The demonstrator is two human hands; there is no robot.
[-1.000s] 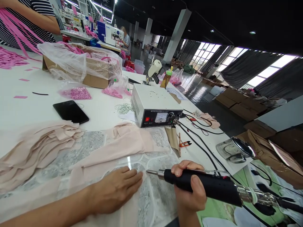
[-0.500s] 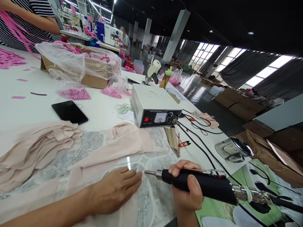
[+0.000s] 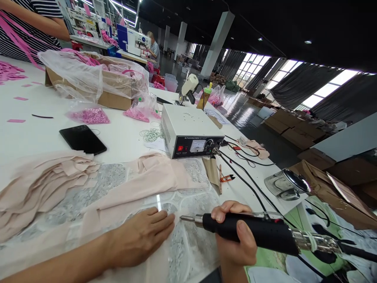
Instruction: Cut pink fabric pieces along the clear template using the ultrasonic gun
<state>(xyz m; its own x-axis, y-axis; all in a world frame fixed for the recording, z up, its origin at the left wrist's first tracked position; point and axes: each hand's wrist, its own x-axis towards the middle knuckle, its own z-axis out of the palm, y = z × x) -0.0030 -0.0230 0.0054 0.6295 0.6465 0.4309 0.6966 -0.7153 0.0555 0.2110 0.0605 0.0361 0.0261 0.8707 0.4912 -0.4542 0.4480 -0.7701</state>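
My right hand (image 3: 235, 232) is wrapped around the black body of a handheld ultrasonic welder (image 3: 250, 232). The welder's pointed metal tip faces left, just short of my left fingertips and apart from them. My left hand (image 3: 144, 236) lies palm down, fingers stretched out, on thin pale pink fabric (image 3: 97, 224) spread over a grey stone-patterned mat (image 3: 188, 251). A folded strip of the same fabric (image 3: 147, 173) lies beyond that hand. Further left is a gathered pile of fabric pieces (image 3: 44, 184). My left fingertips hide whatever lies under them.
A white control box (image 3: 191, 122) with black cables stands behind the mat. Nearby are orange snips (image 3: 226, 178), a lidded steel mug (image 3: 287, 184), a phone (image 3: 83, 139), bags of pink pieces (image 3: 90, 115) and a plastic-lined carton (image 3: 114, 92). A person in stripes (image 3: 44, 29) stands far left.
The view has shifted slightly, so the table things sit a little further left. The welder's tip is slightly lower and a bit further from my left fingers. Both hands keep their poses.
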